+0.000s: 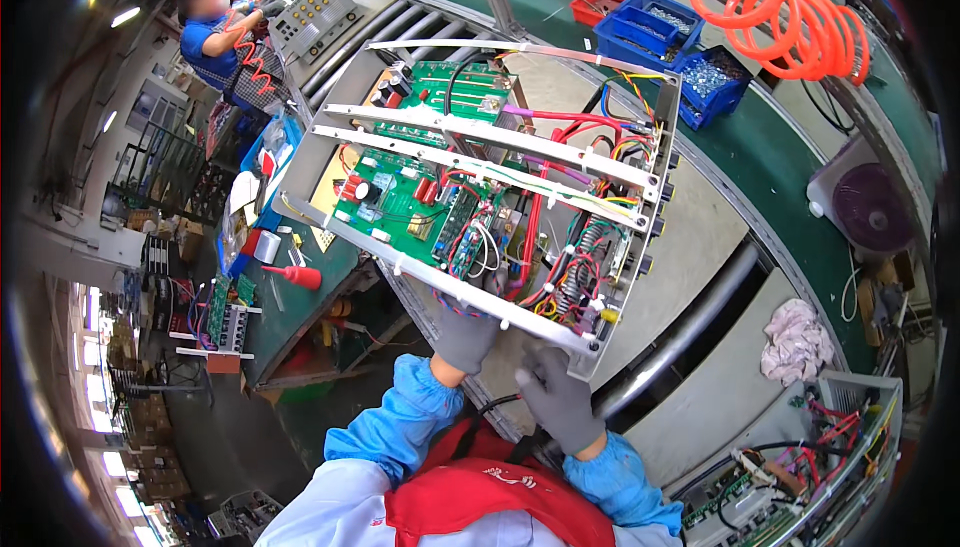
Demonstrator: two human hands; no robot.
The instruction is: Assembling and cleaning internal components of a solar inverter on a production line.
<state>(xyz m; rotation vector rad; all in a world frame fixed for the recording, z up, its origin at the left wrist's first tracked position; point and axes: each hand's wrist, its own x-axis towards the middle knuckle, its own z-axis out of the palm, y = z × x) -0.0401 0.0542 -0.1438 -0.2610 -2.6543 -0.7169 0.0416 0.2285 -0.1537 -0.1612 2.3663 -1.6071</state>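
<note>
The open chassis (480, 169) lies before you on the conveyor (690, 319). Your left hand (467, 341) meets its near rail, grasp hidden; your right hand (562, 402) curls just beside the corner, and I cannot tell whether it holds anything. Tugging blindly could snag the red wires (533, 232) or loosen connections.

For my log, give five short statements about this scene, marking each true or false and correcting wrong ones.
1. The left hand and right hand are gloved in grey. True.
2. A red bottle lies on its side. True.
3. The left hand touches that bottle. False: it is at the near edge of the open chassis.
4. The upper-right coiled hose is green. False: that hose is orange.
5. A crumpled cloth lies right of the right hand. True.
</note>
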